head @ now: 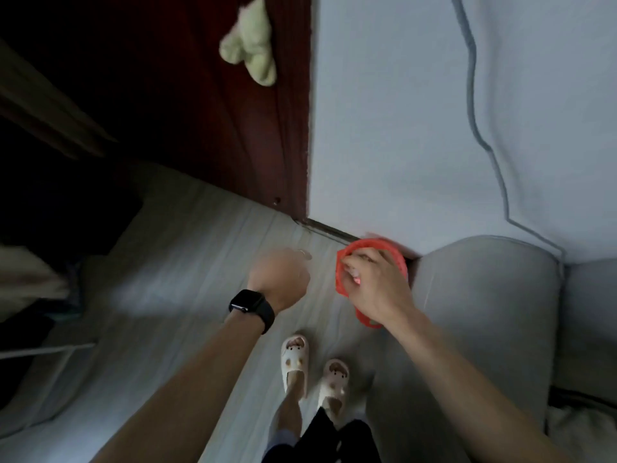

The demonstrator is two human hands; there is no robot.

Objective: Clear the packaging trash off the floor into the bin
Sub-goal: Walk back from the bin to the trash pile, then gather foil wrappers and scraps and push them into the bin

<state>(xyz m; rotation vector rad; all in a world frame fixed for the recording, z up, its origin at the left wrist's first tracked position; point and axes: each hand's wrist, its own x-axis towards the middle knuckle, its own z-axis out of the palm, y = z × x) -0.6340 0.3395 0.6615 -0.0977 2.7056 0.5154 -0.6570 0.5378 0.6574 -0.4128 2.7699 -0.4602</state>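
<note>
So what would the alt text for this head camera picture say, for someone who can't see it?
Seen from above, a person's right hand is held over a round red plastic bin on the pale wooden floor, beside a grey fabric sofa arm. The blurred left hand, a black watch on its wrist, hovers next to it.
</note>
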